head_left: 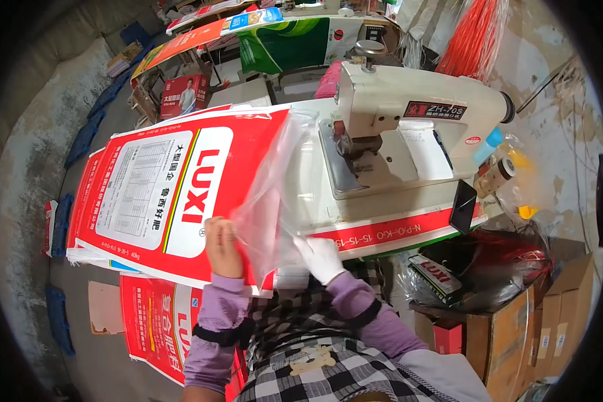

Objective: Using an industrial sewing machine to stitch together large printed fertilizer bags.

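Note:
A stack of flat red-and-white woven sacks (248,154) lies on the table left of a white industrial sewing machine (398,94). From the open right end of the top sack, a clear plastic liner (275,191) sticks out, thin and wrinkled. My left hand (222,248), bare, rests over the sack's near edge with fingers pinched together at the liner. My right hand (321,259), in a white glove, has its fingers closed on the liner's near right part. The gloved fingertips are partly blurred.
A dark phone (463,206) lies at the table's right corner. White paper (425,153) sits under the machine's arm. More red sacks (155,315) hang below at left. Cardboard boxes (509,328) stand at lower right. Red strands (474,37) hang behind the machine.

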Available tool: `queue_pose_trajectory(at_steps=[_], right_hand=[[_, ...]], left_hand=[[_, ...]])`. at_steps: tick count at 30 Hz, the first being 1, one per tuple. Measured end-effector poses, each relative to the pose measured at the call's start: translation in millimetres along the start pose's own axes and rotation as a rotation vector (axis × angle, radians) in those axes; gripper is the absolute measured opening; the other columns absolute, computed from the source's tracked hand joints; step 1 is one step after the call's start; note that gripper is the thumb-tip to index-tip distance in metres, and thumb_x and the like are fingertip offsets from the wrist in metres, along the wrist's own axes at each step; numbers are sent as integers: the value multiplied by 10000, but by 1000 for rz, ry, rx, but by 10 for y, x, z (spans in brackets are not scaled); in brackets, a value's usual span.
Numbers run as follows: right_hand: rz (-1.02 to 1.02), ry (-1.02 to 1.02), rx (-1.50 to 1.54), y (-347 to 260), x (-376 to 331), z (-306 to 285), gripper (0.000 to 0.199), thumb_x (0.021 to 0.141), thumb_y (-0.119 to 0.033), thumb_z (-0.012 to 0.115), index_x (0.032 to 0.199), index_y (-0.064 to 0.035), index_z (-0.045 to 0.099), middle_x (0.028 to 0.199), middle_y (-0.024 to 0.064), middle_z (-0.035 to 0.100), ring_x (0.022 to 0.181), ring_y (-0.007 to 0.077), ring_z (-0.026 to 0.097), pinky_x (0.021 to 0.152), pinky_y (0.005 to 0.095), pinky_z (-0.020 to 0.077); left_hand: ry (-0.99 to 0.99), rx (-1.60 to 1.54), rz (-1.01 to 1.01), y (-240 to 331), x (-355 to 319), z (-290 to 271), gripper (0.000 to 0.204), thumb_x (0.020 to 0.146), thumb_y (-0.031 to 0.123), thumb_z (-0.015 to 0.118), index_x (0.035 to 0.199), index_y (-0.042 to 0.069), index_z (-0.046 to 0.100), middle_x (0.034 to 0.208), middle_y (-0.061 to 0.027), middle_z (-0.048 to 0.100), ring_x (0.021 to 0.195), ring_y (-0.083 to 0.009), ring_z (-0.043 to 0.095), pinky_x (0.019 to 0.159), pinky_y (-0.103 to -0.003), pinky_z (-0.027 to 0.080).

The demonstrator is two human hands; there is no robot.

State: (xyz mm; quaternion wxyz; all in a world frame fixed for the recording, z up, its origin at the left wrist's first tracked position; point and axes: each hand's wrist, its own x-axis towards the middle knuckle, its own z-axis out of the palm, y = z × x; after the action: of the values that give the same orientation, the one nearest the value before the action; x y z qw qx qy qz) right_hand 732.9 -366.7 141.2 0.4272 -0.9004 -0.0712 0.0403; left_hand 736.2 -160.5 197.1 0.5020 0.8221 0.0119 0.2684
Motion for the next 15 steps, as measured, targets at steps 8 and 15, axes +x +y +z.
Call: queue_pose_trajectory(at_steps=[8,15], right_hand=[[-268,-145,284,-831,62,-164,527,744,-291,750,1164,-45,549,971,126,636,808,193,641,765,339,515],[-85,47,697,-895,-35,446,135,801,-113,709,837,-17,622,739,47,629,682,100,595,654,270,485]], left_hand=[[-284,-289,-65,120,-99,-159,191,977,149,454,933,-9,552,1059,-76,557,907,-137,525,834,-268,416],[-595,372,59,-506,-450,-216,456,808,125,657,1241,65,530,1199,-187,575,1065,-303,593,891,-327,477]])
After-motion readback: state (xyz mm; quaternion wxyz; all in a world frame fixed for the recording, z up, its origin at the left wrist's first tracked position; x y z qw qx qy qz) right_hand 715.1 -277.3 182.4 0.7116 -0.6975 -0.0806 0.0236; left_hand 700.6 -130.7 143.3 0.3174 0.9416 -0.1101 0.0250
